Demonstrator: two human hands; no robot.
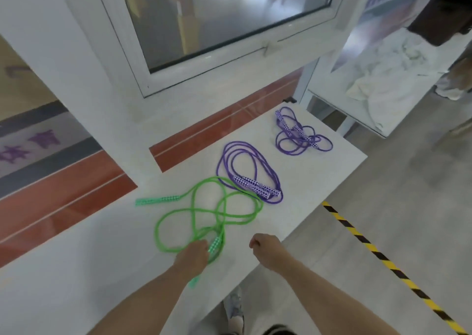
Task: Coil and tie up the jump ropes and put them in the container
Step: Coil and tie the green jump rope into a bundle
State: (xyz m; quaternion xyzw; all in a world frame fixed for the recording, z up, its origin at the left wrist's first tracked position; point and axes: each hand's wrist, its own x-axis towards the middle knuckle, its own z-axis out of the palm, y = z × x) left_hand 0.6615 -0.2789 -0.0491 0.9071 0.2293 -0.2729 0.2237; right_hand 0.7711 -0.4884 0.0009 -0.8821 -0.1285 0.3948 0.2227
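Three jump ropes are laid out on a white table, pretty much in a diagonal line. The green rope is closest and sprawled in loose, overlapping loops, nothing coiled about it. One of its checkered green handles is stretched out to the left side, and the other handle is gripped in the left hand, with the fingers closed around it and the end of the handle poking out below the wrist. The right hand is curled into a loose fist just above the near edge of the table, apart from the left hand and not touching any rope; nothing can be seen held in it.

Just beyond the green one, a purple rope is seen lying in fairly neat oval loops with both patterned handles side by side. Its loop is slightly overlapped by the green cord. Farther back near the far corner, a second purple rope is left in a messier tangle. Yellow-black tape is stuck on the floor to the right. No container can be made out.
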